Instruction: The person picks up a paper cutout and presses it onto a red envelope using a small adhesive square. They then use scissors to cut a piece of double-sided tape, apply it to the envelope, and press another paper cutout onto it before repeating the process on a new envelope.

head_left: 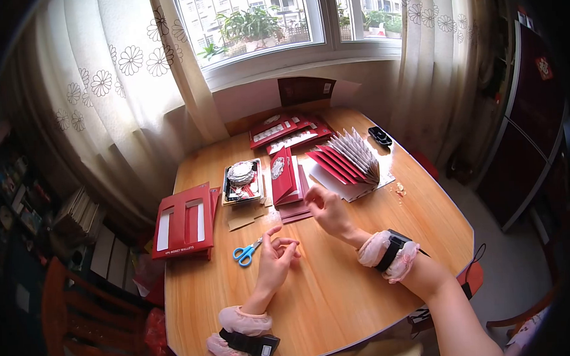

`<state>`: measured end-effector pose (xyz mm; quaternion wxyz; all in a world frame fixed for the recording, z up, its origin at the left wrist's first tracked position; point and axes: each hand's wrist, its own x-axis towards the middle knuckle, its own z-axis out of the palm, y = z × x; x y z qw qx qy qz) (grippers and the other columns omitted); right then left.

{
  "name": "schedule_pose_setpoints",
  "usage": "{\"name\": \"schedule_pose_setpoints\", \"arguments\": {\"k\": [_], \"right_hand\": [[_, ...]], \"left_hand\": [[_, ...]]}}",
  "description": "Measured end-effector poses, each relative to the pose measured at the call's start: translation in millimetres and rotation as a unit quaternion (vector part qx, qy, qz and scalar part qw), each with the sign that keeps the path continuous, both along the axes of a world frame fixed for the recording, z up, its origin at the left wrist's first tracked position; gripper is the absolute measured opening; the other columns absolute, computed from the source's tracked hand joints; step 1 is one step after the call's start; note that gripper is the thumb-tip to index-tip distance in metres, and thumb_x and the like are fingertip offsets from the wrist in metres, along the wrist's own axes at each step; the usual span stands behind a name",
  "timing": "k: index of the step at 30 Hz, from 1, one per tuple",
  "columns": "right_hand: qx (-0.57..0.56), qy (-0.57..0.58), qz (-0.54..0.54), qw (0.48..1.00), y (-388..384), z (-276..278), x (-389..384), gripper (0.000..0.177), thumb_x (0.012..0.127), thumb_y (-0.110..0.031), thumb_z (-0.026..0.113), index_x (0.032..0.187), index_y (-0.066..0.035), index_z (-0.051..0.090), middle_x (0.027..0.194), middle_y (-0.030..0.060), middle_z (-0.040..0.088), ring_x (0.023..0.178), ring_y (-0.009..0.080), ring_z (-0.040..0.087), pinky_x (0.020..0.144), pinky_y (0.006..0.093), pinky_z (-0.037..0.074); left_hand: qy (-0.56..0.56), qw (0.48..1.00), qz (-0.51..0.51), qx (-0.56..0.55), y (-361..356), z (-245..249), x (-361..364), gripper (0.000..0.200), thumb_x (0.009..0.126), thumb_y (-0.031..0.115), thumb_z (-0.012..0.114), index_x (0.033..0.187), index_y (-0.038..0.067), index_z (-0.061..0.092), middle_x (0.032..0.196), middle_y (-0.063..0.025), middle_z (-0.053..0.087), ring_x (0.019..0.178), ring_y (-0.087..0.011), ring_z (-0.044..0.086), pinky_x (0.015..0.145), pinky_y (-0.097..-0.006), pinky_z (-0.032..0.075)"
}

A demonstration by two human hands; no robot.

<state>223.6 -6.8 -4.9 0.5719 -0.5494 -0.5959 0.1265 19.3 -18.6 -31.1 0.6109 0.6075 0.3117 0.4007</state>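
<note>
Wooden table (341, 296) before a window (328, 49); left hand (276, 266), fingers half-curled, empty; right hand (335, 219), fingers bent (any hold unclear).

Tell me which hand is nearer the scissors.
Left. The left hand is just right of the scissors, at their blade end; the right hand is farther off, beyond and to the right.

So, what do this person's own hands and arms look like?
Both the left hand and right hand are bare, without gloves. Each wrist wears a puffy, pale pink fabric cuff, gathered by a black strap carrying a small dark device. The left one shows a pale rectangular patch. No sleeve covers the right forearm.
</note>
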Motion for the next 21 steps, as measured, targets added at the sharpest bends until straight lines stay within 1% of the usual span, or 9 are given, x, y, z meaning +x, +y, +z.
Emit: {"name": "schedule_pose_setpoints", "arguments": {"k": [2,3,5,6,7,9,13,14,21], "right_hand": [[0.020,-0.027,0.082,0.996,-3,5,-13,0.010,0.087,0.005,0.057,0.093,0.000,0.063,0.089,0.0158,0.068,0.078,0.0269,0.069,0.067,0.0353,0.054],[0.038,-0.047,0.107,0.992,-2,7,-20,0.009,0.086,0.003,0.059,0.094,-0.001,0.063,0.091,0.0157,0.067,0.084,0.0298,0.068,0.073,0.0375,0.054],[0.065,-0.164,0.107,0.978,-1,11,-33,0.010,0.084,0.001,0.061,0.094,-0.003,0.062,0.092,0.0138,0.066,0.093,0.0297,0.065,0.081,0.0398,0.053],[0.071,-0.250,0.084,0.962,5,7,-37,0.011,0.082,-0.006,0.066,0.092,-0.004,0.061,0.090,0.0115,0.064,0.097,0.0284,0.061,0.083,0.0404,0.052],[0.072,-0.248,0.085,0.962,12,2,-41,0.011,0.082,-0.006,0.066,0.092,-0.004,0.061,0.090,0.0115,0.064,0.097,0.0284,0.061,0.083,0.0404,0.052],[0.110,-0.368,0.009,0.923,26,-4,-46,0.010,0.080,-0.006,0.066,0.088,-0.006,0.061,0.087,0.0094,0.063,0.093,0.0278,0.060,0.080,0.0385,0.052],[0.115,-0.410,-0.059,0.903,52,-7,-52,0.010,0.079,-0.007,0.064,0.085,-0.007,0.057,0.080,0.0076,0.061,0.088,0.0268,0.058,0.074,0.0383,0.048],[0.111,-0.436,-0.070,0.890,57,-7,-53,0.006,0.080,-0.011,0.061,0.086,-0.009,0.058,0.084,0.0067,0.065,0.093,0.0246,0.058,0.078,0.0370,0.043],[0.061,-0.473,-0.082,0.875,85,-17,-54,0.006,0.082,-0.012,0.061,0.087,-0.010,0.059,0.082,0.0061,0.068,0.101,0.0235,0.058,0.089,0.0386,0.040]], "left_hand": [[-0.027,0.997,0.066,0.010,1,4,0,0.048,0.098,0.005,0.061,0.138,0.001,0.035,0.100,-0.0121,0.068,0.073,-0.0117,0.066,0.062,-0.0215,0.052],[-0.026,0.997,0.067,0.011,2,4,0,0.048,0.098,0.005,0.061,0.138,0.001,0.035,0.100,-0.0121,0.068,0.073,-0.0117,0.066,0.062,-0.0215,0.052],[-0.079,0.989,0.123,0.034,4,5,-3,0.044,0.098,0.005,0.060,0.136,0.002,0.038,0.098,-0.0107,0.067,0.068,-0.0102,0.063,0.059,-0.0213,0.050],[-0.083,0.986,0.141,0.036,6,5,-3,0.042,0.098,0.005,0.060,0.134,0.003,0.039,0.096,-0.0096,0.067,0.066,-0.0087,0.060,0.058,-0.0212,0.049],[-0.081,0.986,0.142,0.037,6,5,-4,0.042,0.098,0.005,0.060,0.134,0.003,0.039,0.096,-0.0096,0.067,0.066,-0.0087,0.060,0.058,-0.0212,0.049],[-0.094,0.983,0.158,0.027,7,7,-5,0.042,0.098,0.004,0.060,0.134,0.004,0.040,0.095,-0.0079,0.066,0.066,-0.0079,0.060,0.058,-0.0202,0.047],[-0.108,0.982,0.155,0.018,6,10,-5,0.040,0.098,0.004,0.060,0.133,0.004,0.040,0.093,-0.0074,0.066,0.065,-0.0070,0.059,0.057,-0.0200,0.046],[-0.103,0.981,0.162,0.019,5,12,-5,0.039,0.098,0.004,0.059,0.132,0.004,0.041,0.093,-0.0078,0.066,0.063,-0.0066,0.057,0.057,-0.0201,0.046],[-0.106,0.978,0.178,0.005,10,7,-6,0.036,0.098,0.005,0.059,0.130,0.003,0.043,0.089,-0.0073,0.066,0.060,-0.0061,0.055,0.055,-0.0206,0.044]]}}
